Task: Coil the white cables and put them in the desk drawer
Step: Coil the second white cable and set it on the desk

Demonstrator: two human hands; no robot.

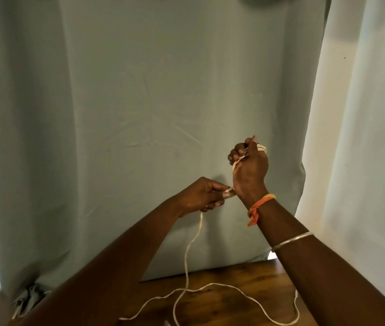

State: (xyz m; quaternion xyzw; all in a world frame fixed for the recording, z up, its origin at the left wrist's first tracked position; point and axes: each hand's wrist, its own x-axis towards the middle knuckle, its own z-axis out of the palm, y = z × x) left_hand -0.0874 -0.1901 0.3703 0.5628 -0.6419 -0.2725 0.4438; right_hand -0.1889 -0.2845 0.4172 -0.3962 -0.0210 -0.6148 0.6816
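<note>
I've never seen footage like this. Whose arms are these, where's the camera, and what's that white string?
No machine here: these are a person's own arms, filmed by one camera worn on their head, looking forward and down. The right hand is raised, with turns of white cable wound round its fingers. The left hand pinches the same cable just below. The rest hangs down and lies loosely on the wooden desk. A grey-green cloth hangs behind.
</note>
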